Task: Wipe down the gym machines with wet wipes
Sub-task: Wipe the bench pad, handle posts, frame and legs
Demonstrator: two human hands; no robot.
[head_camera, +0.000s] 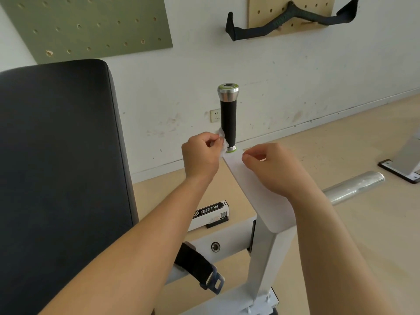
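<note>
Wipe [221, 139], white and crumpled, is pinched between thumb and fingertips of the left grip [201, 155], whose fingers are curled tight round it. The wipe is pressed against the lower end of the upright black handle [228, 120], on its 9 o'clock side, just above the green ring at the handle's base. A silver cap is seen on the handle's top end. The right grip [270, 169] is placed at 3 o'clock of the left one, apart from it; its fingers are curled in, with the thumb tip brought close to the forefinger, and nothing is seen held in it. It is held over the white machine arm [254, 201]; whether contact is made cannot be told. The handle is mounted at the 12 o'clock end of that arm.

A black back pad [56, 167] fills the 9 o'clock side of the view. Below the forearms, at 6 o'clock, a black strap [193, 261] with a metal buckle [214, 283] is draped over the white frame. A label [210, 211] marked BRTW is seen between the forearms. A chrome bar [354, 185] is seen at 3 o'clock, beyond the right wrist. A wall socket [214, 115] is partly hidden at 9 o'clock of the handle. On the wall, a green pegboard [86, 26] is mounted at 11 o'clock and a wooden pegboard [291, 10] at 1 o'clock, with a black pull bar [275, 25] hung on the latter.
</note>
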